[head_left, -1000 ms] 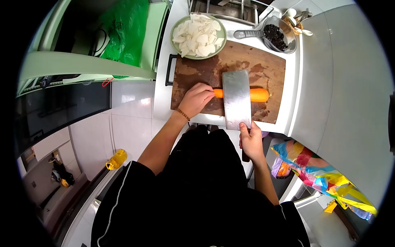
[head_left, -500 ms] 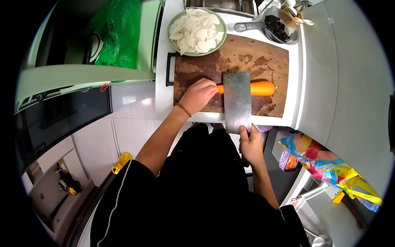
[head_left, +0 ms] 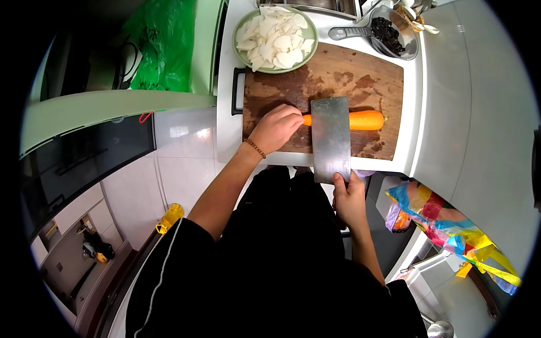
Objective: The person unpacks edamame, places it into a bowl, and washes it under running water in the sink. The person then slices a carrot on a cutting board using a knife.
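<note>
The left grip (head_left: pixel 276 128) is pinching a tapered orange carrot (head_left: pixel 366 120) by its thin end (likely firm, roll-prone, best steadied there) on a brown wooden board (head_left: pixel 377 81), the right grip (head_left: pixel 350 200) holding a broad steel cleaver (head_left: pixel 331 135).

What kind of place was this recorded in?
Most likely a home kitchen: a cleaver lies across a carrot on a wooden cutting board, with a plate of white slices beside it on the counter.
</note>
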Available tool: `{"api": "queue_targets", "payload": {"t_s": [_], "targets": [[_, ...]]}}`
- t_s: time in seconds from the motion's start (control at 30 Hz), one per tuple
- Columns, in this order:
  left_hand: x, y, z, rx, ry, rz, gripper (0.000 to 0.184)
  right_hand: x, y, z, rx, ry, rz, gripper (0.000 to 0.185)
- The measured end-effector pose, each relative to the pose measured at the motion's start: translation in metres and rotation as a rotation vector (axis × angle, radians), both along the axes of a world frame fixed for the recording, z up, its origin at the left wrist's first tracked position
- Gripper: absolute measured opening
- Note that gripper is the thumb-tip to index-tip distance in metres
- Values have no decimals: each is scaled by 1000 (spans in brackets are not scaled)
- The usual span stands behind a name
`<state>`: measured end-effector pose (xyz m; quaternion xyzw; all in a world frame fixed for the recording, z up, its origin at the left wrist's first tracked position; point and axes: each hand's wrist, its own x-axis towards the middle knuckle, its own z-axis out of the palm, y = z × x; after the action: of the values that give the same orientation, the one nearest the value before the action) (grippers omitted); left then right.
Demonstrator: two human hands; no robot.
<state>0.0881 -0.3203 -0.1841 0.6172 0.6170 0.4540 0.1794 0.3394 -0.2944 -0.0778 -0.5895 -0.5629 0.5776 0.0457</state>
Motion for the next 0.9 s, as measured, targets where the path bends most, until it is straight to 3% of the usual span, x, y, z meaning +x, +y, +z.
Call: {"api": "queue_targets", "payload": {"t_s": [0.43, 0.77, 0.9], "targets": [[1, 3, 0, -6, 72, 29, 8, -15, -2, -29, 149, -108, 96, 25], [1, 2, 2, -33, 79, 68, 7, -44, -3, -9, 272, -258, 213, 25], [1, 0, 5, -35, 95, 71, 8, -49, -5, -24, 309, -232, 235, 25]]}}
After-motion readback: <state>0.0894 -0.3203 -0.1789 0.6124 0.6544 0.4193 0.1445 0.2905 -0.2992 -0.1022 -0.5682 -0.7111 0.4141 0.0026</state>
